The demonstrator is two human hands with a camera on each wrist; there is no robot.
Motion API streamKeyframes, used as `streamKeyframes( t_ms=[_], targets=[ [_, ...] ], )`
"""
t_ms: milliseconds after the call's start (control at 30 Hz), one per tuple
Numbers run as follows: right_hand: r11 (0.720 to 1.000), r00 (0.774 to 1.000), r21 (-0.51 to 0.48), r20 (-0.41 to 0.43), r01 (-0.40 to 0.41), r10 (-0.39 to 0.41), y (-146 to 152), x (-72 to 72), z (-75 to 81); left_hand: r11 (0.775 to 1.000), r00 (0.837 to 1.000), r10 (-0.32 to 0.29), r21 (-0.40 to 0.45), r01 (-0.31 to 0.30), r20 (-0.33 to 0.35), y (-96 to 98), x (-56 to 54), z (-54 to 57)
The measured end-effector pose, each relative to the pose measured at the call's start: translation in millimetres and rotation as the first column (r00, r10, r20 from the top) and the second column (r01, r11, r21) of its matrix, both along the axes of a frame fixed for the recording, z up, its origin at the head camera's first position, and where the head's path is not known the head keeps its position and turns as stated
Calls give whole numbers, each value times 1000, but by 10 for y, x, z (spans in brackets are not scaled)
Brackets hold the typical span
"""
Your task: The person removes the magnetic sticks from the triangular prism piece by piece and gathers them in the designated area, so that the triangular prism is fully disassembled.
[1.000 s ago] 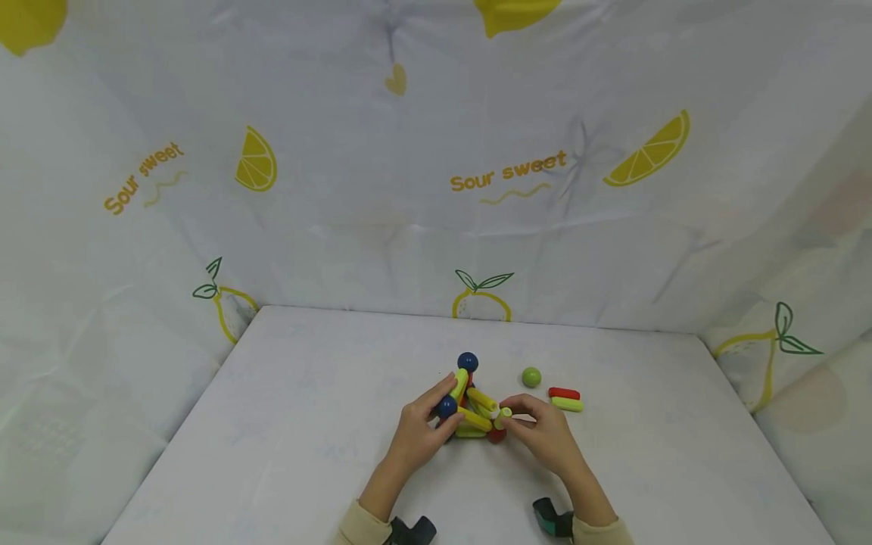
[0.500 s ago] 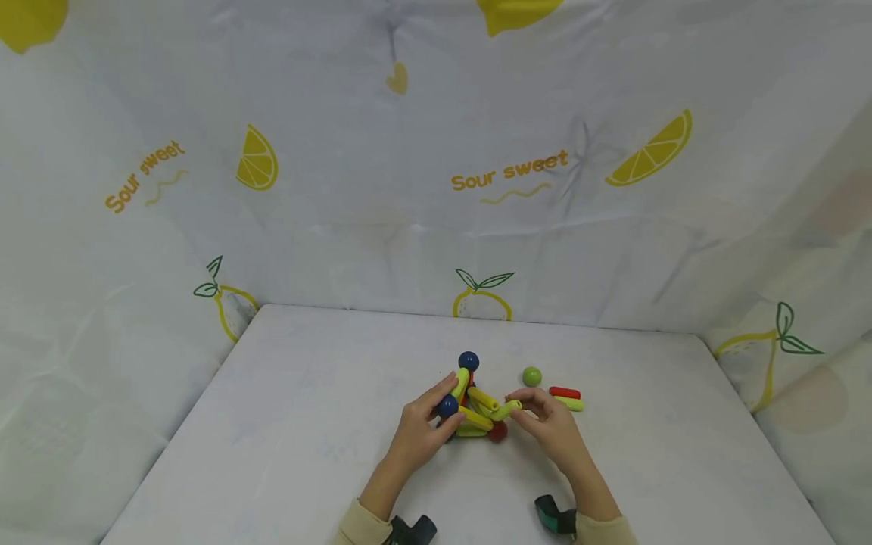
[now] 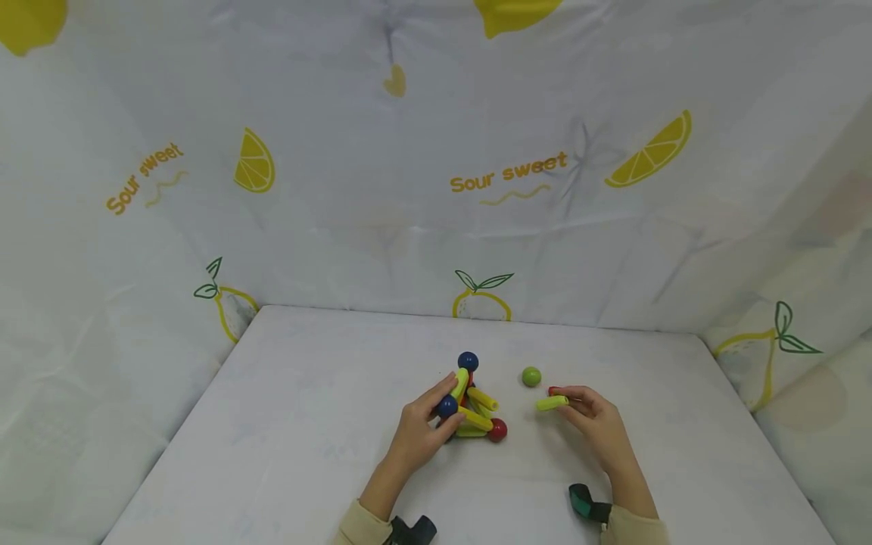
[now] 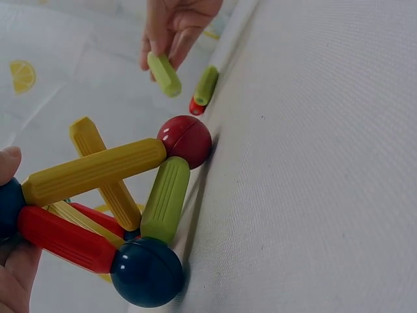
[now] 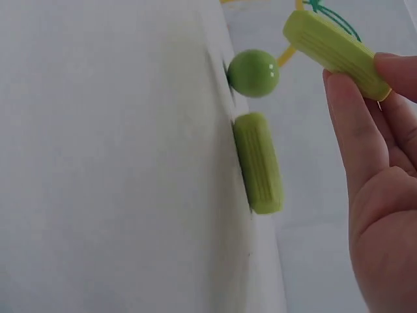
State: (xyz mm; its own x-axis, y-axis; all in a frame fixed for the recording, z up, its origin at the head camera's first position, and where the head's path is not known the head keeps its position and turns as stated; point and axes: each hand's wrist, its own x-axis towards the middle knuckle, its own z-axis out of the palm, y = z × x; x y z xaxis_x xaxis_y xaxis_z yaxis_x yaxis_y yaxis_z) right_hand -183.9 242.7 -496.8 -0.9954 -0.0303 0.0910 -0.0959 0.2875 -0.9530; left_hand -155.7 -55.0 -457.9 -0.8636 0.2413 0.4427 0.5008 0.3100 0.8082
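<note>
My left hand (image 3: 421,430) grips a frame of magnetic building sticks and balls at one of its blue balls (image 3: 446,406). A yellow stick (image 4: 98,171) runs from that ball to a red ball (image 4: 185,141), and a short green stick (image 4: 166,199) joins the red ball to a lower blue ball (image 4: 147,272). Another yellow stick (image 3: 483,399) juts out with a free end. Off to the right, my right hand (image 3: 601,425) pinches a loose light-green stick (image 5: 333,52) between thumb and fingers, apart from the frame.
A green ball (image 3: 531,376) lies on the white table (image 3: 306,424) behind the held stick. Beside my right hand lie another light-green stick (image 5: 258,163) and a red stick (image 4: 196,107), mostly hidden in the head view. A lemon-print sheet (image 3: 375,250) hangs around the table.
My right hand has drawn the light-green stick away from the frame near the red ball and carried it right, over the loose sticks. My left hand stays in place on the frame.
</note>
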Motion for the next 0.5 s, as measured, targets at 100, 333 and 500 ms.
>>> streamKeyframes(
  t_ms=[100, 333, 500],
  targets=[
    [998, 999, 48, 32, 42, -44, 101, -10, -32, 1000, 1000, -1, -1, 1, -3, 0, -4, -11],
    [989, 993, 115, 63, 96, -104, 199, -16, -80, 1000, 1000, -7, 1, 7, -24, -9, -15, -25],
    [980, 984, 163, 114, 117, -137, 229, -23, -135, 1000, 1000, -9, -6, 8, -29, -13, -12, -24]
  ],
)
